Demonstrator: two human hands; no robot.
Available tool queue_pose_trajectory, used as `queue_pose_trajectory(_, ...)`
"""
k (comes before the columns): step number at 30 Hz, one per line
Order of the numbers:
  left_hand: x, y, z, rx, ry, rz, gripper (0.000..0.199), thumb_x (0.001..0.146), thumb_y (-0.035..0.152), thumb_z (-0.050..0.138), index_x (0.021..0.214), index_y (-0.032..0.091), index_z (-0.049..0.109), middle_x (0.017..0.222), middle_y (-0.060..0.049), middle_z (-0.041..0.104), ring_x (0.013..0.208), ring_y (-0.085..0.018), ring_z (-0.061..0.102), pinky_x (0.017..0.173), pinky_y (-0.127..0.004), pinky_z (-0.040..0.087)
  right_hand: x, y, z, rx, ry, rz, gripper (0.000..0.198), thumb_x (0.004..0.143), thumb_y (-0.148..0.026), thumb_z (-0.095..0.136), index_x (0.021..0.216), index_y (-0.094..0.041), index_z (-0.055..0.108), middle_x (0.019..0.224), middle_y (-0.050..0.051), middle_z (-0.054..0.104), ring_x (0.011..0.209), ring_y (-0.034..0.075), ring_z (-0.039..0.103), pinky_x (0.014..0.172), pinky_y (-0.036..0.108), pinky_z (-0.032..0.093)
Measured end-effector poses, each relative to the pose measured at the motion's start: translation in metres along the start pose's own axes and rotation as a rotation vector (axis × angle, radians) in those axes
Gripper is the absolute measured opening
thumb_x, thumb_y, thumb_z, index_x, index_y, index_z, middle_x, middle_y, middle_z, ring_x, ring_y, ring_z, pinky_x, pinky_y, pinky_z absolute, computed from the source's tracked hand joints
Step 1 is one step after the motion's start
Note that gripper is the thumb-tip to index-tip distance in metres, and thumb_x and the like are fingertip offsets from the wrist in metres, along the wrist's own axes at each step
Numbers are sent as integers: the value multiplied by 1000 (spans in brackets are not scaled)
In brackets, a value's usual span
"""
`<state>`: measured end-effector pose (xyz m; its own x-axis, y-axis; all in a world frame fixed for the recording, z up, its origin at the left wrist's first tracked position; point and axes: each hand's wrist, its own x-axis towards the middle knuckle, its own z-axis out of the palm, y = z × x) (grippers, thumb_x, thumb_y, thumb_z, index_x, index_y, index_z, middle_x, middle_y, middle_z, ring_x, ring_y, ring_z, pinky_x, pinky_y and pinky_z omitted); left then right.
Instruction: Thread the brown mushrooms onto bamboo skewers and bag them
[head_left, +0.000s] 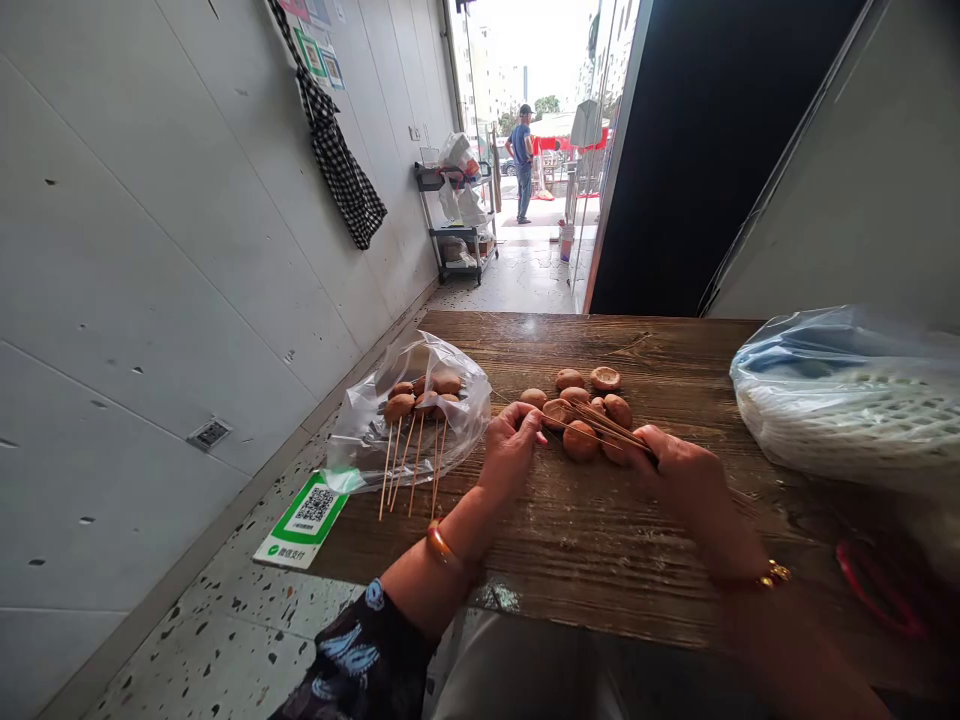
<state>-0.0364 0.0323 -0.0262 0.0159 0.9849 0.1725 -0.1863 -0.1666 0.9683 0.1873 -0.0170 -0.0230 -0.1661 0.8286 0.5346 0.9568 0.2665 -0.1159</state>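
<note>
With the clock centred on our cluster of brown round pieces (pixel 580 441) and twelve toward the doorway (pixel 544 240), we find the pieces sitting loosely grouped on the wooden table (pixel 637 575), some showing hollowed faces, well short of the near edge at six. Our right hand (pixel 682 470), at four, is closed around a bundle of thin sticks (pixel 611 428), whose far ends reach over the pieces. Our left hand (pixel 514 435), at eight and just beside the cluster, has its fingertips pinched together on one thin stick (pixel 564 417). The two hands are apart, with several pieces between them.

At nine, a clear plastic bag (pixel 469 440) lies across the left edge, with skewered brown pieces (pixel 400 406) in it and their sticks pointing toward six. The payment card (pixel 300 520) takes the near-left corner, farther out at eight. At three, a large plastic bag (pixel 847 390) fills the right side; a red loop (pixel 877 590) shows blurred at four, nearer us. Bare wood opens from twelve to two as far as the back edge, and again at six, between our forearms.
</note>
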Motion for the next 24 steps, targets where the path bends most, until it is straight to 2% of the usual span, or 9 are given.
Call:
queue_pose_trajectory(3, 6, 2, -6, -96, 41, -14, 29, 79, 43, 66, 75, 16, 57, 59, 2, 55, 54, -8, 48, 55, -22, 37, 0, 12, -6, -52, 4, 107, 40, 96, -50, 40, 78, -21, 61, 63, 2, 64, 54, 16, 56, 53, 27, 27)
queue_pose_trajectory(6, 14, 5, -14, -247, 147, -17, 29, 75, 40, 70, 74, 17, 53, 57, 5, 51, 50, -6, 47, 52, -20, 37, 1, 29, -12, -105, 18, 284, 41, 95, -52, 40, 83, -20, 62, 60, 2, 61, 51, 16, 53, 51, 27, 24)
queue_pose_trajectory(9, 19, 8, -18, -296, 209, -9, 29, 72, 37, 73, 73, 17, 51, 59, 6, 49, 50, -5, 48, 52, -18, 38, 1, 48, -12, -143, 51, 428, 40, 96, -50, 40, 94, -19, 65, 65, 5, 65, 55, 18, 56, 51, 28, 25)
queue_pose_trajectory(14, 19, 10, -16, -296, 157, -11, 27, 72, 34, 72, 68, 16, 53, 57, 5, 50, 49, -5, 47, 51, -18, 37, -2, 69, 0, -151, 31, 452, 40, 92, -41, 50, 123, -17, 59, 98, 12, 72, 78, 25, 65, 59, 31, 38)
queue_pose_trajectory(18, 16, 10, -11, -302, 107, -30, 28, 72, 35, 71, 67, 16, 51, 53, 5, 50, 47, -5, 46, 47, -18, 34, -4, 77, 9, -112, 43, 473, 40, 91, -34, 51, 126, -17, 59, 109, 15, 69, 94, 29, 65, 74, 38, 47)
queue_pose_trajectory(21, 13, 9, -10, -282, 59, -45, 28, 74, 36, 70, 69, 16, 52, 53, 4, 51, 47, -6, 46, 48, -18, 33, -1, 77, 9, 107, 191, 484, 35, 91, -33, 47, 116, -16, 65, 110, 15, 69, 97, 28, 64, 82, 42, 49)
queue_pose_trajectory(24, 12, 7, -9, -249, 7, -61, 28, 75, 38, 68, 70, 16, 52, 54, 4, 51, 50, -6, 47, 50, -18, 36, 5, 70, 5, 575, 347, 568, 38, 91, -44, 49, 110, -18, 67, 103, 12, 71, 90, 24, 66, 78, 38, 52)
